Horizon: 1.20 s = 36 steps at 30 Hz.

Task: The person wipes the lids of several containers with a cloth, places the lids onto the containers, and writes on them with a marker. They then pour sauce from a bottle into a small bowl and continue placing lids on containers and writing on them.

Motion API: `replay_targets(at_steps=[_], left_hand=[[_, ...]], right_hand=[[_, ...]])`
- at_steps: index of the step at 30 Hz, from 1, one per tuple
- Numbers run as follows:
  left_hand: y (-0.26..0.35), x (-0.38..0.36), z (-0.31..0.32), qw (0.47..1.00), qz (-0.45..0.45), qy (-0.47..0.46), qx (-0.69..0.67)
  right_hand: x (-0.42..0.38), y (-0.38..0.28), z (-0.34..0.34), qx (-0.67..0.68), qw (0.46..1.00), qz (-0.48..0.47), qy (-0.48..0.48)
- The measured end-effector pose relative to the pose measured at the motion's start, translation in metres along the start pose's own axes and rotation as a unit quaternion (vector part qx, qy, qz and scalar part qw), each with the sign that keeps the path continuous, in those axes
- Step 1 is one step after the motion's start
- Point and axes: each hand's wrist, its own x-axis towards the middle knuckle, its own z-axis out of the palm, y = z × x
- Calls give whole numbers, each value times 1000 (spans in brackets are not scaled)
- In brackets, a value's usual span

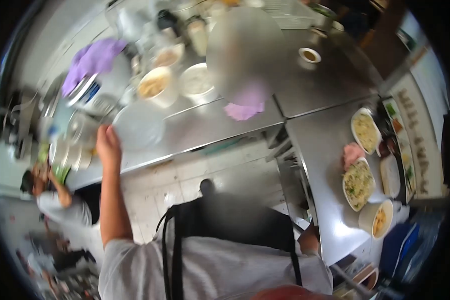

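My left hand (108, 142) reaches out over the steel counter, its fingers closed at the edge of a round translucent lid (139, 126). Just left of that hand stand several white paper tubs (71, 153) and a clear container (82, 127). Beyond the lid are a white tub of yellowish pieces (155, 87) and a tub with pale white contents (197, 82). Of my right arm only a short stretch (309, 240) shows beside the right-hand counter; the hand itself is hidden.
On the right counter (330, 220) stand two oval dishes of food (359, 184), a pink cloth (352, 154) and a paper tub (376, 219). A purple cloth (95, 62) drapes over a large white bucket (102, 95). Another person (65, 202) is at the far left. Blurred patches hide some areas.
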Motion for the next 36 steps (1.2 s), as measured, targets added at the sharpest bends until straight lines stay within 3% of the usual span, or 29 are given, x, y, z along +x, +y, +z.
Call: replay_targets(at_steps=[3, 4, 5, 7, 9, 10, 11, 14, 16, 19, 24, 31, 34, 36], left_hand=[[0, -4, -3, 999, -12, 2, -43], [1, -5, -3, 999, -1, 1, -51], [1, -6, -3, 999, -17, -4, -51], [-12, -10, 5, 994, -14, -8, -107], [-26, -13, 13, 985, -25, -67, -156], [-31, -14, 16, 978, -29, -98, -182], [-33, -13, 17, 972, -5, -105, -210], [-43, -6, 23, 944, 47, -140, -296], [-62, 3, 28, 920, 51, -172, -347], [-89, 14, 26, 918, 58, -190, -342], [-135, 26, 19, 921, 49, -187, -337], [-168, 32, 25, 905, 38, -187, -381], [-172, 27, 31, 897, 9, -203, -393], [-172, 25, 35, 897, -6, -206, -392]], right_hand=[[33, -16, 55, -12, 993, -115, 26], [18, -34, 45, 17, 983, -176, 45], [-2, -59, 36, 122, 956, -258, 70], [-110, -137, -67, 302, 846, -434, 71], [-184, -210, -144, 440, 724, -530, -43], [-231, -239, -201, 420, 721, -541, -105], [-256, -268, -220, 482, 647, -568, -160], [-345, -327, -307, 484, 505, -660, -274], [-391, -359, -332, 479, 404, -642, -441], [-441, -393, -339, 399, 365, -645, -541], [-488, -434, -321, 361, 376, -608, -599], [-507, -468, -307, 296, 339, -552, -702], [-507, -477, -306, 270, 323, -564, -710], [-518, -476, -313, 295, 354, -546, -700]])
